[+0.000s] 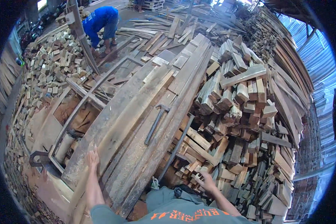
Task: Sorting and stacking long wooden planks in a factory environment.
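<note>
Your left hand (93, 158) lay flat and open, palm down, on the near end of a long plank (119, 112) that ran away from you over a stack of similar boards. Your fingers were spread and gripped nothing. The plank stretched up and to the right from under that hand, its far end well beyond your reach.

Your right hand (206, 180) was out over the heap of short wood blocks (242, 112) on your right, fingers loosely spread and open, just above the nearest pieces. Whether a fingertip touched a block could not be told.

Between your two hands, on the boards, a hammer (156, 123) lay with its head pointing away from you and its handle slanting back toward you. It was nearer your right hand than your left, and neither hand touched it. A dark metal bar (177, 147) lay just to the right of it, along the edge of the boards, running down toward your knees.

Far off at the upper left, another person in a blue shirt (100, 20) bent over beside a second pile of small blocks (52, 63).
</note>
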Demonstrator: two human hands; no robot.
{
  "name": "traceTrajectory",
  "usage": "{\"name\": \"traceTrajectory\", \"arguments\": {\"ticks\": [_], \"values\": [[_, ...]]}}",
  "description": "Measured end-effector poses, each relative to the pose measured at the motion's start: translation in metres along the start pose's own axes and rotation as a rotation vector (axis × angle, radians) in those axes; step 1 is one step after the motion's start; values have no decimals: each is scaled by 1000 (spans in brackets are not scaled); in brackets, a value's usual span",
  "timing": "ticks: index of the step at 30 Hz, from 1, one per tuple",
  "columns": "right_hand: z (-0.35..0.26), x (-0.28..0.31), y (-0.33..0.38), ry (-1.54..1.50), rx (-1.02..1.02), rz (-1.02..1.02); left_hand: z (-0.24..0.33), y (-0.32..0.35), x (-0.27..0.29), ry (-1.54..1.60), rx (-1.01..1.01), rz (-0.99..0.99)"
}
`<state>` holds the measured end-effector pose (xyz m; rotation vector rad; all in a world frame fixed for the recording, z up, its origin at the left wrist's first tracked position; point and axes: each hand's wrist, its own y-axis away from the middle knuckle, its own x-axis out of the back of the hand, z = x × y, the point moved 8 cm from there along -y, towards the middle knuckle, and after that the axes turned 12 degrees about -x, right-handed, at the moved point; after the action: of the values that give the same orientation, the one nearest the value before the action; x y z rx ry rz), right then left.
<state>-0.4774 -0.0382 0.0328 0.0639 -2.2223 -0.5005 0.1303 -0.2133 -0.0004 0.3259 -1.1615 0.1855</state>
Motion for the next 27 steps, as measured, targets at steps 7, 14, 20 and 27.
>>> {"name": "traceTrajectory", "arguments": {"ticks": [7,14,20,27], "values": [[-6,-12,9,-36,-110,-52,32,-37,-33,21,-64,-56],[-3,-12,24,-56,-102,42,28,-55,-45,-32,4,-38],[-4,-30,23,-53,-114,11,32,-53,-59,84,13,-13],[17,-45,18,-145,-122,-69,26,-40,-50,78,55,44]]}}
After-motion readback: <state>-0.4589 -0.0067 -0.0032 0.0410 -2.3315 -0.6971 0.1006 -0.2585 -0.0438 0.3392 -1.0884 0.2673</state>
